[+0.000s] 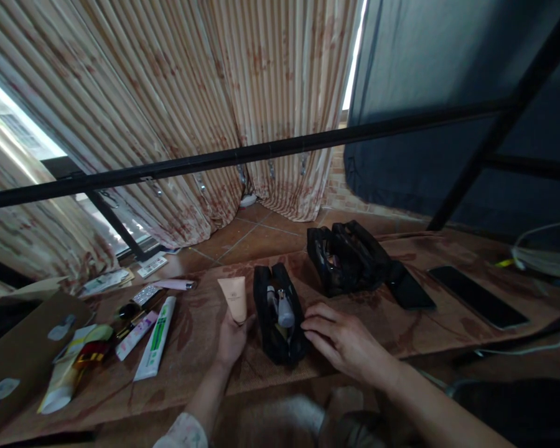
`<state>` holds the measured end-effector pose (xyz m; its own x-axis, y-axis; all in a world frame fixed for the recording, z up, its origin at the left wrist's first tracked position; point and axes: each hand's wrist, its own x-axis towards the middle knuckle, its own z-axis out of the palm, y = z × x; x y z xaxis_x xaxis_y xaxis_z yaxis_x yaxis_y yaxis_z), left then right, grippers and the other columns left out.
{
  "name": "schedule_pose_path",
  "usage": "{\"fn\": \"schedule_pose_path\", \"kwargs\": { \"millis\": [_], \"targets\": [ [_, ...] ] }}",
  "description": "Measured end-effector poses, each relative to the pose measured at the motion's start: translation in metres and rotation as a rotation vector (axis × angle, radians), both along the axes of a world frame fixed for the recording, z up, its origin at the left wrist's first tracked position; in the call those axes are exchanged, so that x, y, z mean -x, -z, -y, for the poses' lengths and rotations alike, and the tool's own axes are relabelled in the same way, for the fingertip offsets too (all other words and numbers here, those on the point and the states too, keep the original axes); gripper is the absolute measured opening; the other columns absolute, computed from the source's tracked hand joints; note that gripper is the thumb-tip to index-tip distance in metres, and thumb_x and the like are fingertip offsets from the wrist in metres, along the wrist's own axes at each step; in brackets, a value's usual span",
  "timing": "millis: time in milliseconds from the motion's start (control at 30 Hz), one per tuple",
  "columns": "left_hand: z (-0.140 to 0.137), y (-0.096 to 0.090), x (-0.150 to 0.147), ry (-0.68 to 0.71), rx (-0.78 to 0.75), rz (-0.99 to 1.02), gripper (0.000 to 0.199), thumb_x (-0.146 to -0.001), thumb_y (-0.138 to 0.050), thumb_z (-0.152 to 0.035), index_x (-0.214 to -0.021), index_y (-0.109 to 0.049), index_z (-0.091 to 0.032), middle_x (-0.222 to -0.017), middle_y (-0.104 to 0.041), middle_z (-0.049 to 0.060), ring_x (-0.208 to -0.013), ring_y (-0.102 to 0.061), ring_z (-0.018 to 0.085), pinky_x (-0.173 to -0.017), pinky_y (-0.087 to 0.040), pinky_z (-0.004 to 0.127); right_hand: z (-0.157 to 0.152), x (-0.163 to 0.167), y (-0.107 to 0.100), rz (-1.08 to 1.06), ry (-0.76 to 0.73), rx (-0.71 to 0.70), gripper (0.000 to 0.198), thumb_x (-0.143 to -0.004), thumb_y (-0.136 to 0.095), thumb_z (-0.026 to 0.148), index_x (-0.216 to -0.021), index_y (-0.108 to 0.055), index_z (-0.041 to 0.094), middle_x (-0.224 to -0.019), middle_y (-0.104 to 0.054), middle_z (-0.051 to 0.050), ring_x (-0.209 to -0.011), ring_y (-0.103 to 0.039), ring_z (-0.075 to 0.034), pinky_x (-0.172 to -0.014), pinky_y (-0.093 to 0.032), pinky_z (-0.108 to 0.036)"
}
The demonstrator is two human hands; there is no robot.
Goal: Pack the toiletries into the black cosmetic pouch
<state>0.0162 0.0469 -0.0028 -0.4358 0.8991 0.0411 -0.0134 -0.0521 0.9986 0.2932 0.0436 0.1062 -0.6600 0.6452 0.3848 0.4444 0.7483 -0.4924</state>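
Observation:
In the head view, my left hand (231,342) is closed around the lower end of a peach-coloured squeeze tube (234,300), held upright just left of an open black pouch (269,342). Inside that pouch lie a pale, rounded bottle (285,311) and other small containers that I cannot make out. My right hand (343,339) is at the pouch's right side, its fingers together and gripping the edge. Left of my left hand, a white and green tube (155,342) lies flat on the brown cloth.
More black pouches (350,258) stand open behind, to the right. Two dark phones (478,297) lie farther right. Several tubes and small cosmetics lie left, beside a cardboard box (23,354). A black metal rail (242,154) crosses beyond the cloth-covered surface (205,367), before striped curtains.

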Motion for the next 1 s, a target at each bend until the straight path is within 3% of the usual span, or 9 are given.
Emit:
{"fn": "schedule_pose_path", "kwargs": {
  "millis": [167,533,1000],
  "targets": [
    [-0.003,0.005,0.003,-0.061,0.002,-0.244,0.035,-0.066,-0.077,-0.035,-0.091,-0.062,-0.016,-0.079,-0.065,0.002,-0.073,-0.059,0.016,-0.068,-0.047,0.025,-0.002,-0.001,0.000,-0.002,-0.005,-0.004,0.021,-0.095,-0.047,0.023,-0.103,-0.067,0.022,-0.107,-0.064,-0.006,-0.093,-0.065,-0.016,-0.085,-0.053,-0.029],
    [0.000,0.009,0.000,-0.054,0.014,-0.434,0.031,-0.075,-0.066,-0.041,-0.092,-0.057,-0.016,-0.079,-0.063,0.002,-0.070,-0.056,0.015,-0.067,-0.046,0.026,-0.004,-0.002,0.001,0.001,-0.021,0.007,0.022,-0.096,-0.046,0.024,-0.103,-0.067,0.021,-0.106,-0.064,-0.007,-0.094,-0.064,-0.017,-0.084,-0.053,-0.030],
    [0.001,0.013,0.001,-0.042,0.023,-0.466,0.033,-0.076,-0.065,-0.043,-0.093,-0.056,-0.017,-0.078,-0.062,0.001,-0.068,-0.055,0.013,-0.064,-0.044,0.024,-0.004,0.000,0.005,0.014,-0.022,0.007,0.022,-0.096,-0.046,0.025,-0.105,-0.066,0.021,-0.106,-0.064,-0.007,-0.094,-0.064,-0.017,-0.082,-0.052,-0.029]
  ]
}}
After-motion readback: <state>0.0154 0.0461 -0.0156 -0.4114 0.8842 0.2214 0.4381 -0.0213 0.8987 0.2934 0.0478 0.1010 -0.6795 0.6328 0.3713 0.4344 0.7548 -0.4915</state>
